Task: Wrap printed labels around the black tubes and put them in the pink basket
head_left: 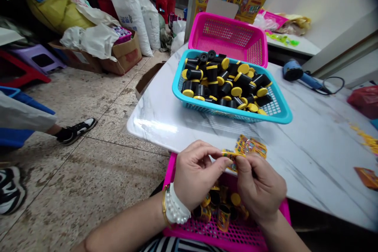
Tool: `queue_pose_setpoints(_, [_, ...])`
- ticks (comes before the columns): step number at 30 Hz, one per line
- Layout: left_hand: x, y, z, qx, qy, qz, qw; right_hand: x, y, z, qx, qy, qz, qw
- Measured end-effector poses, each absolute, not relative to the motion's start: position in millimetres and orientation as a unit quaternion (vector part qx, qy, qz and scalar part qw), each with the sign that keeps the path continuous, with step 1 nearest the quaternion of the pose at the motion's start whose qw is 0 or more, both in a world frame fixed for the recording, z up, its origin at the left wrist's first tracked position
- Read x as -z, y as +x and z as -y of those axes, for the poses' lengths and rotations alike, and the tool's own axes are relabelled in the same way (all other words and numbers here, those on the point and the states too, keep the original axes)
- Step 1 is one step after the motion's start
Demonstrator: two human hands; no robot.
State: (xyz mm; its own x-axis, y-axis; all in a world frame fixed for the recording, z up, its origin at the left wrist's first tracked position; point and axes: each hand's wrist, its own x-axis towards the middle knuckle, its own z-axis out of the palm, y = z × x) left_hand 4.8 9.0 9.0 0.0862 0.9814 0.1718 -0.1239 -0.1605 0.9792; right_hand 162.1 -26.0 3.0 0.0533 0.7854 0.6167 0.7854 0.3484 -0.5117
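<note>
My left hand and my right hand meet at the near edge of the white marble table, both pinched on a small yellow printed sticker. A little pile of the same stickers lies on the table just beyond my fingers. Under my hands, on my lap, sits a pink basket holding several black cylinders wrapped in yellow labels. Farther back, a turquoise basket is heaped with black cylinders with yellow caps.
An empty pink basket stands behind the turquoise one. A blue heat gun with its cord lies at the right, by a red bag. Another person's shoe rests on the floor at left, among stools, boxes and sacks.
</note>
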Motion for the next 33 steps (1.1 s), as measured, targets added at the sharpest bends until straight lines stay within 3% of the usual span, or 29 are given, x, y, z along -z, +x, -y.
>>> queue_pose_setpoints(4, [-5, 3, -11, -0.511, 0.498, -0.426, 0.557, 0, 154, 24, -0.01, -0.542, 0.71, 0.449])
queue_pose_setpoints(9, [-5, -5, -19, -0.366, 0.395, -0.454, 0.71, -17, 169, 1, -0.06, -0.506, 0.757, 0.408])
queue_pose_setpoints(12, [-5, -8, -24, -0.357, 0.378, -0.453, 0.724, -43, 207, -40, 0.051, -0.557, 0.737, 0.38])
queue_pose_setpoints(15, [-3, -8, -26, -0.358, 0.363, -0.426, 0.748, -67, 252, -96, 0.175, -0.686, 0.66, 0.252])
queue_pose_setpoints(17, [-4, -7, -28, -0.354, 0.343, -0.398, 0.774, -74, 274, -128, 0.139, -0.747, 0.642, 0.101])
queue_pose_setpoints(20, [-6, -6, -29, -0.363, 0.309, -0.371, 0.797, -76, 289, -151, 0.096, -0.759, 0.643, 0.035])
queue_pose_setpoints(27, [-8, -7, -32, -0.364, 0.251, -0.373, 0.816, -76, 265, -75, 0.027, -0.698, 0.664, 0.267])
queue_pose_setpoints(29, [-8, -3, -30, -0.355, 0.249, -0.375, 0.82, -68, 241, -38, -0.039, -0.641, 0.635, 0.43])
queue_pose_setpoints(30, [-8, 0, -29, -0.352, 0.249, -0.373, 0.822, -62, 228, -21, -0.075, -0.617, 0.626, 0.471])
queue_pose_setpoints(33, [-8, 6, -25, -0.349, 0.246, -0.359, 0.83, -47, 194, 14, -0.174, -0.578, 0.676, 0.424])
